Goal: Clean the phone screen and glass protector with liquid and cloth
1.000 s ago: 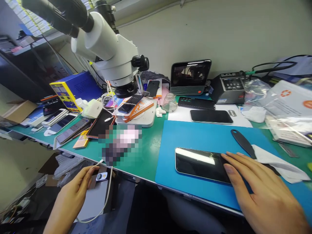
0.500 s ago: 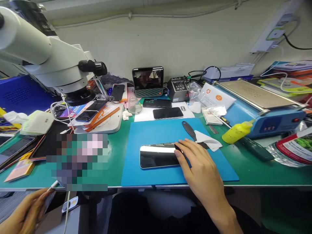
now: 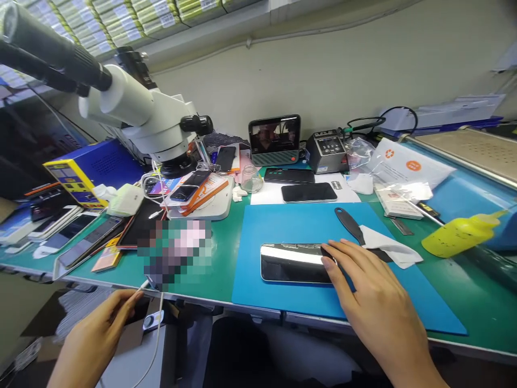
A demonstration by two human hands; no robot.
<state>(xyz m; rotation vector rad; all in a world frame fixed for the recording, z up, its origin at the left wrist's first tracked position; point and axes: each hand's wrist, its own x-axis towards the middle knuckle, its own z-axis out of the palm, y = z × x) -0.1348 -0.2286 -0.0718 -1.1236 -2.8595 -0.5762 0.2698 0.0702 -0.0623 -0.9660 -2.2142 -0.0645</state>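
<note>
My left hand point(image 3: 99, 331) pinches the white plug of a charging cable point(image 3: 144, 285) at the table's front edge. The plug meets the near end of a phone point(image 3: 177, 253), whose screen is blurred out by pixel blocks. My right hand point(image 3: 375, 293) lies over the right end of a black-screened phone point(image 3: 294, 264) on the blue mat point(image 3: 278, 221), its fingers stretched and thumb apart. Something dark shows between thumb and forefinger; I cannot make it out. Behind that hand lie a black-handled tool point(image 3: 349, 225) and a white wipe point(image 3: 390, 245).
A microscope point(image 3: 157, 129) stands over stacked phones and boxes at the left. Behind the mat are another phone point(image 3: 309, 192), a glass jar point(image 3: 252, 179) and a small screen device point(image 3: 275, 140). A yellow bottle point(image 3: 460, 234) lies at the right.
The view has swung left, so the bench appears further right and more of its left side shows. My left hand stays at the plug and my right hand stays on the phone.
</note>
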